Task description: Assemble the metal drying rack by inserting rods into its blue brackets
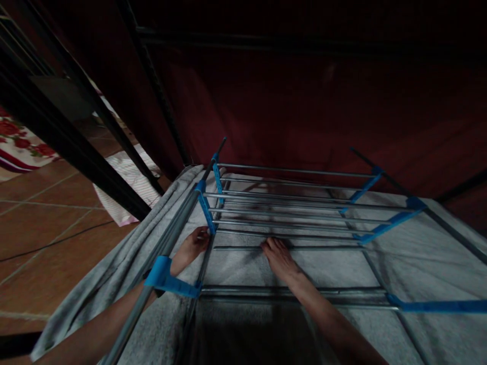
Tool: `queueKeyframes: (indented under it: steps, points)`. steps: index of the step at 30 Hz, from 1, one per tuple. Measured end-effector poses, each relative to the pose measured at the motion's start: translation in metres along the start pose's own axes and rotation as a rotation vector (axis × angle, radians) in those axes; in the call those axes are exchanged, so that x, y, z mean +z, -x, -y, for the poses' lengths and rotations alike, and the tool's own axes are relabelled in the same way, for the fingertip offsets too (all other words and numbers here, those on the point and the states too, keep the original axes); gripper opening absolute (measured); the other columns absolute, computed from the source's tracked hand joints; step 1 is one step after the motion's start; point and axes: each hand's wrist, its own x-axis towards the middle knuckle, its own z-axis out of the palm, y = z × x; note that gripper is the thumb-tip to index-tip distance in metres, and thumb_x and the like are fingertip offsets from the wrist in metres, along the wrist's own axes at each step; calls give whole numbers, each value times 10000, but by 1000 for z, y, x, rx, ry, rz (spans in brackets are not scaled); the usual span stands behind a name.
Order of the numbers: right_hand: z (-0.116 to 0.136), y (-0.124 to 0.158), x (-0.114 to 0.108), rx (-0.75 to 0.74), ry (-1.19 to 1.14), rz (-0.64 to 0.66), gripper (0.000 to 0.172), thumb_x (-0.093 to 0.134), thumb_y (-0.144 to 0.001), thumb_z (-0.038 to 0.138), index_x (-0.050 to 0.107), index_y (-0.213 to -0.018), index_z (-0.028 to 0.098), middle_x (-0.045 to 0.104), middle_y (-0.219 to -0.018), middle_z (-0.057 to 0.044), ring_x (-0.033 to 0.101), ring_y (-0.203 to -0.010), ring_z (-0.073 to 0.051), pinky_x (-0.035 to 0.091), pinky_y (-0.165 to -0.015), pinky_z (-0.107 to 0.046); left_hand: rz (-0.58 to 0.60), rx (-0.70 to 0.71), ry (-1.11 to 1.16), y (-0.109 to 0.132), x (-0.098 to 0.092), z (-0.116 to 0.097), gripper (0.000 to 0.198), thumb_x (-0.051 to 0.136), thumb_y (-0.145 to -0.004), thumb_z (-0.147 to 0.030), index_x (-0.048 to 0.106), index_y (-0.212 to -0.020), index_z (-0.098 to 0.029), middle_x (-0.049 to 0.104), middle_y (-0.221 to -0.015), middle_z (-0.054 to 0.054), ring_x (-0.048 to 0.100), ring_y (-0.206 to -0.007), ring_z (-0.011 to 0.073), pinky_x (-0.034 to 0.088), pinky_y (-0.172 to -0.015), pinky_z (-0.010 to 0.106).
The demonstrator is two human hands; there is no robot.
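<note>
A rack of thin metal rods and blue plastic brackets stands on a grey blanket [236, 268]. My left hand [196, 242] is at its left side, fingers curled at the lower end of a blue bracket [206, 213]. In the middle, my right hand [278, 256] has its fingers closed over a loose-ended metal rod [323, 248]. That rod's left end lies free, a little right of and below the bracket. Its right end is close to the right blue bracket [391, 227]. The undersides of my fingers are hidden.
Nearer to me, another blue bracket [162, 274] sits on a slanted tube, with more rods [297, 290] crossing low. Dark frame posts [87, 147] rise at the left before a tiled floor [49, 228] and a striped cloth [127, 182]. A dark red curtain [304, 111] hangs behind.
</note>
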Motion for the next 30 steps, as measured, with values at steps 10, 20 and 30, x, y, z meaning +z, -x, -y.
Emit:
queueKeyframes:
  steps: [10,20,30]
  points:
    - [15,37,10,-44,-41,43,286,482,-1020,244,673,-1232,258,664,-1219,-77,583,-1177,-256,419,-1082,-404,24,165,-32,-13,12,-19,292,607,-618,-167,599,-909,-192,596,-723,-15,537,-618,134,439,-555,233]
    - [45,-60,4,-48,-105,-57,399,435,-1029,239,541,-1410,188,577,-1388,-124,526,-1233,-247,418,-1057,-390,-74,186,-337,-24,17,-14,138,642,-650,-117,601,-753,-199,629,-722,10,610,-775,208,524,-745,312]
    - [63,-84,-5,-70,-130,-5,393,324,-1055,200,583,-1344,264,612,-1305,-64,587,-1126,-199,452,-947,-297,-38,233,-469,-26,19,-23,126,609,-699,-128,665,-788,-198,719,-836,58,652,-915,266,524,-867,357]
